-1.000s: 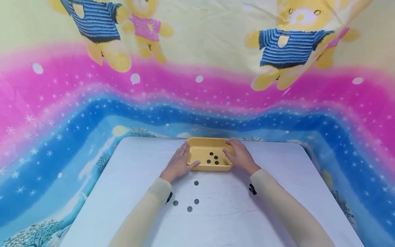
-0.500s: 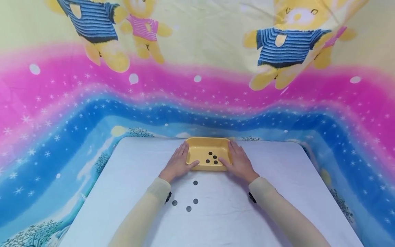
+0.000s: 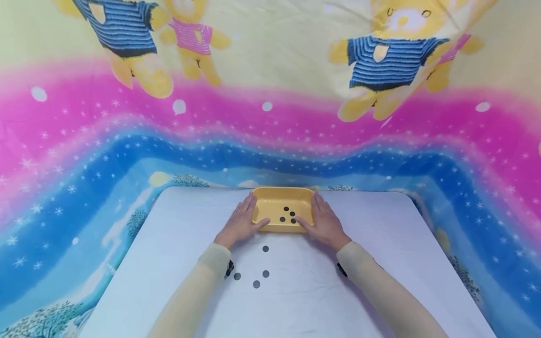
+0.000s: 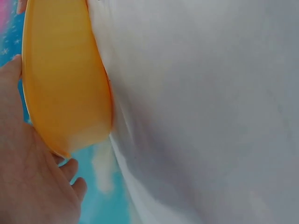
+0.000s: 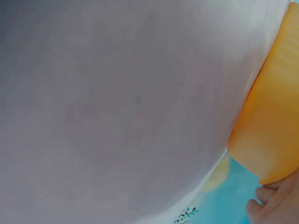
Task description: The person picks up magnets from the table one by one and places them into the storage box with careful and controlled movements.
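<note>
A yellow rectangular tray sits at the far edge of the white-covered table, with several dark, coin-like discs inside. My left hand holds its left end, fingers along the outer side and thumb over the near rim. At the opposite end my right hand grips the tray likewise, its thumb close to one disc. Both wrist views show the tray's outer wall, in the left and in the right, with fingertips bent by its far corners. On the cloth nearer me lie several loose discs.
White cloth covers the table. A printed curtain with bears and snowflakes rises right behind the tray and runs along both sides. Black bands show at both wrists, below beige sleeves.
My right hand has shifted from the tray's right rim to lie along its outer side, thumb now over the near rim. The left hand stays in place. The whole view drifts slightly.
</note>
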Tool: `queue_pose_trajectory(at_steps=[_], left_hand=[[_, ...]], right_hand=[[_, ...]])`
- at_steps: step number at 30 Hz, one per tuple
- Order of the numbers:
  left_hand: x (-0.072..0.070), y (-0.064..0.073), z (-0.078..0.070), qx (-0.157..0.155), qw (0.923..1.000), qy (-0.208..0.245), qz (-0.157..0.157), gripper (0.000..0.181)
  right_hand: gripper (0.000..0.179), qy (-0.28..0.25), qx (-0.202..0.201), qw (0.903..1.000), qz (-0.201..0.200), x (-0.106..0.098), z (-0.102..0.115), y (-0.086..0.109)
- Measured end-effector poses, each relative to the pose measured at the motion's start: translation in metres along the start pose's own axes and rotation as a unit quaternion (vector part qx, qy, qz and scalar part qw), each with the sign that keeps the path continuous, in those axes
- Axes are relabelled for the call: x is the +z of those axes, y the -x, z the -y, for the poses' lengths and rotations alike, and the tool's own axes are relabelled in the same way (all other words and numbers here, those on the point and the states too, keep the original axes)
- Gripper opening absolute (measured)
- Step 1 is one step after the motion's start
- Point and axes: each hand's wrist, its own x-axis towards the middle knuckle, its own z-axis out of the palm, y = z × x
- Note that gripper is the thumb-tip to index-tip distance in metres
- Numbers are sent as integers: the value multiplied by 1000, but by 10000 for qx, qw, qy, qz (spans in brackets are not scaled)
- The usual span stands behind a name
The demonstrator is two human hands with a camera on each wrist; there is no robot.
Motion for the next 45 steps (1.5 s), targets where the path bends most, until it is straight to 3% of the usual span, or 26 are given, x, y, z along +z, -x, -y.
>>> queue_pose_trajectory(at_steps=[5, 9, 14, 21, 26, 32, 45], left_hand=[[-3, -2, 5, 133, 9991, 370, -179, 98], [-8, 3, 11, -14, 9980, 547, -331, 89], [-20, 20, 19, -373, 9977, 497, -268, 80], [-28, 48, 19, -419, 9985, 308, -194, 48], [-28, 70, 14, -278, 9993, 245, 32, 31], [-24, 99, 12, 120, 9989, 156, 431, 20], [-15, 137, 14, 516, 9941, -69, 954, 28]], right_hand=[[109, -84, 54, 9999, 16, -7, 0, 0], [108, -130, 47, 9999, 58, -9, 0, 0], [109, -105, 61, 9999, 82, -9, 1, 0], [108, -137, 82, 9998, 150, -9, 0, 0], [108, -110, 90, 9997, 173, -7, -1, 1], [112, -219, 89, 9993, 278, -5, 0, 2], [110, -292, 120, 9991, 294, -1, 3, 2]])
